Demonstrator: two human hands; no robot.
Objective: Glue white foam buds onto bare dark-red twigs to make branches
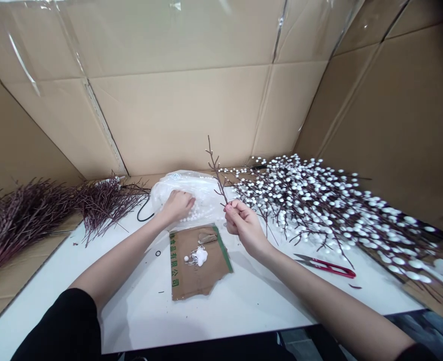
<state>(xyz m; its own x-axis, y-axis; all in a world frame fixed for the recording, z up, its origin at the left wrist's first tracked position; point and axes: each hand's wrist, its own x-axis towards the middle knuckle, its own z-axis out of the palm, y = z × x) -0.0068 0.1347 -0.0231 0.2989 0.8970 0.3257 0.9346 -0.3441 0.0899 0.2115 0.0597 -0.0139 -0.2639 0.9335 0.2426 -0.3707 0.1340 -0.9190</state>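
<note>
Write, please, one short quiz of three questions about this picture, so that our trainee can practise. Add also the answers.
1. What does the right hand hold?
A) a paintbrush
B) a brown twig
C) a ribbon

2. True or false: the red-handled snips lie on the white table, apart from the cardboard piece.

3. Fill in: near the left hand, small ____ beads show at the translucent bag.

Key: 1. B; 2. True; 3. white
</note>
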